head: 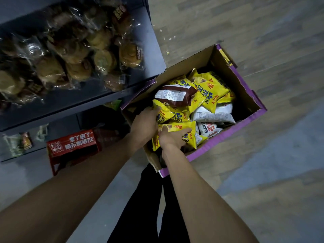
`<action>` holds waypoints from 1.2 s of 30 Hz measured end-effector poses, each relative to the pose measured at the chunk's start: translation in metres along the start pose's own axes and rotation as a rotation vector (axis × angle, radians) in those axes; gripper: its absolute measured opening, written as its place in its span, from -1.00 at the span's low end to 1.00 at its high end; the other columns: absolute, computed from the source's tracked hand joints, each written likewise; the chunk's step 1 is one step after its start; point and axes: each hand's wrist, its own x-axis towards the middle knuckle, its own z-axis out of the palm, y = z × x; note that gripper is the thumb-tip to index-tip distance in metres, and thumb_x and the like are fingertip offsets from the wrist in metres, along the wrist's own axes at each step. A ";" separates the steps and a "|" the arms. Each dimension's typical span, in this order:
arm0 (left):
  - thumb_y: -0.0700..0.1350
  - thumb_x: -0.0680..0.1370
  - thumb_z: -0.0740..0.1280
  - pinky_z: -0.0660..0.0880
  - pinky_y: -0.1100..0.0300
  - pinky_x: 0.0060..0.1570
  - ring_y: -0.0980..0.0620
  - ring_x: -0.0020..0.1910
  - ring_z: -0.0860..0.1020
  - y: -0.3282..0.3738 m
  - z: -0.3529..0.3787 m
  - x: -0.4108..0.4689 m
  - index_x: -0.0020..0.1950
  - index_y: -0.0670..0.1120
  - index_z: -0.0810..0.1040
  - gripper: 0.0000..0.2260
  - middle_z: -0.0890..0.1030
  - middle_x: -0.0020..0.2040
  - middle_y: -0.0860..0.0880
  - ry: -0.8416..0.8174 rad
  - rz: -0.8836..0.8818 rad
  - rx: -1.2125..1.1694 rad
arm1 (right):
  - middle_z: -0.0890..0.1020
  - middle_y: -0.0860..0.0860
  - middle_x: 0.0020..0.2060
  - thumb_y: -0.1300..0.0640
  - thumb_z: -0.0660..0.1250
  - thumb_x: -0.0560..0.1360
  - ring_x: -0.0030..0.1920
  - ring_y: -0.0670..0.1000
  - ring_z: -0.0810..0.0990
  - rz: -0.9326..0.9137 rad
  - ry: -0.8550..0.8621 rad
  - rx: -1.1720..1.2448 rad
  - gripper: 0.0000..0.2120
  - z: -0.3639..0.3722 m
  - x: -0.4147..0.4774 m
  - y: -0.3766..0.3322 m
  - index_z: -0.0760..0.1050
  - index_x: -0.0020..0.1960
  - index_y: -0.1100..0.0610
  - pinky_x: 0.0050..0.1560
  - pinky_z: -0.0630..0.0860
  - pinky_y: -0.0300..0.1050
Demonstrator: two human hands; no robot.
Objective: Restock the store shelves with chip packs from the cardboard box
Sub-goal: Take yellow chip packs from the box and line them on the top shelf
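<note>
Our left hand (144,124) grips a yellow pack (168,114) in the box (245,88); at five o'clock, our right hand (172,137) clasps another pack (188,127).

Both forearms (98,172) are bare with no sleeves showing, and the legs wear black trousers (140,207).

"SHANY" on white chip pack (208,131), Chinese slogan on red carton (73,142)
</note>
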 end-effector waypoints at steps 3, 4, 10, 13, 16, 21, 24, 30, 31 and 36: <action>-0.18 0.54 0.30 0.41 -0.01 0.15 -0.22 0.25 0.47 -0.002 0.007 0.014 0.47 -0.01 0.36 -0.52 0.48 0.26 -0.17 -0.005 -0.045 -0.031 | 0.24 0.33 0.41 -0.13 0.35 0.52 0.28 0.32 0.45 0.020 0.044 0.055 0.00 0.003 0.009 -0.005 -0.39 0.56 0.01 0.22 0.41 0.12; -0.14 0.54 0.31 0.41 -0.01 0.16 -0.22 0.25 0.47 -0.003 0.009 0.017 0.47 0.00 0.35 -0.51 0.48 0.25 -0.18 -0.021 -0.044 -0.021 | 0.26 0.32 0.41 -0.12 0.36 0.52 0.28 0.31 0.45 0.025 0.048 0.059 0.00 0.002 0.011 -0.006 -0.37 0.56 0.01 0.22 0.41 0.12; -0.09 0.48 0.42 0.38 0.01 0.22 -0.20 0.32 0.41 -0.008 0.009 0.025 0.48 0.00 0.35 -0.42 0.42 0.33 -0.18 -0.087 -0.073 -0.100 | 0.41 0.21 0.35 0.07 0.36 0.53 0.23 0.23 0.50 -0.243 0.092 -0.068 -0.17 -0.034 0.005 -0.001 -0.11 0.59 0.02 0.18 0.44 0.02; -0.08 0.47 0.43 0.40 -0.02 0.24 -0.20 0.32 0.42 -0.013 0.012 0.028 0.49 0.04 0.32 -0.39 0.40 0.34 -0.16 -0.107 -0.107 -0.103 | 0.35 0.16 0.41 0.15 0.34 0.55 0.33 0.17 0.39 -0.574 0.178 -0.181 -0.21 -0.071 -0.001 -0.010 -0.07 0.60 0.02 0.21 0.32 -0.07; -0.05 0.47 0.43 0.45 -0.06 0.17 -0.23 0.29 0.44 -0.013 0.025 0.025 0.54 0.10 0.17 -0.29 0.32 0.41 -0.16 -0.081 -0.099 0.054 | 0.29 0.12 0.43 0.21 0.33 0.55 0.33 0.14 0.38 -0.769 0.233 -0.268 -0.21 -0.096 0.012 -0.030 -0.06 0.60 -0.08 0.24 0.34 -0.05; -0.15 0.58 0.30 0.48 -0.02 0.01 -0.27 0.20 0.49 -0.011 0.049 0.019 0.57 0.18 -0.11 -0.25 0.15 0.47 -0.26 -0.043 -0.149 0.137 | 0.26 0.17 0.43 0.12 0.29 0.57 0.32 0.23 0.38 -0.884 0.311 -0.581 -0.21 -0.107 0.054 -0.048 -0.13 0.58 -0.19 0.17 0.44 0.11; -0.19 0.61 0.21 0.47 -0.05 -0.03 -0.27 0.10 0.52 -0.011 0.050 0.025 0.57 0.17 -0.06 -0.35 0.33 0.33 -0.26 0.032 -0.128 0.140 | 0.18 0.17 0.47 0.00 0.32 0.55 0.32 0.24 0.32 -0.806 0.459 -0.798 -0.19 -0.101 0.065 -0.053 -0.16 0.58 -0.19 0.08 0.46 0.10; -0.11 0.52 0.32 0.51 -0.06 -0.08 -0.24 0.07 0.52 0.002 0.017 0.010 0.53 0.14 0.14 -0.37 0.42 0.24 -0.17 0.062 -0.052 0.060 | 0.11 0.18 0.47 0.13 0.38 0.51 0.35 0.23 0.30 -0.714 0.436 -0.855 -0.08 -0.090 0.071 -0.060 -0.21 0.57 -0.18 -0.17 0.32 -0.01; -0.03 0.50 0.34 0.51 -0.04 -0.09 -0.21 0.06 0.53 0.007 0.006 0.001 0.52 0.14 0.16 -0.37 0.45 0.20 -0.13 0.071 -0.041 0.057 | 0.12 0.17 0.47 0.15 0.38 0.51 0.33 0.24 0.32 -0.730 0.430 -0.845 -0.07 -0.091 0.070 -0.060 -0.22 0.57 -0.17 -0.17 0.32 -0.01; 0.21 0.36 0.33 0.55 0.05 -0.33 -0.11 -0.13 0.61 0.032 -0.043 -0.039 0.43 0.11 0.31 -0.36 0.57 -0.01 0.00 0.301 0.084 0.016 | 0.22 0.16 0.49 0.23 0.38 0.50 0.24 0.25 0.45 -0.858 0.489 -0.740 -0.06 -0.105 0.060 -0.051 -0.22 0.58 -0.09 -0.01 0.49 0.09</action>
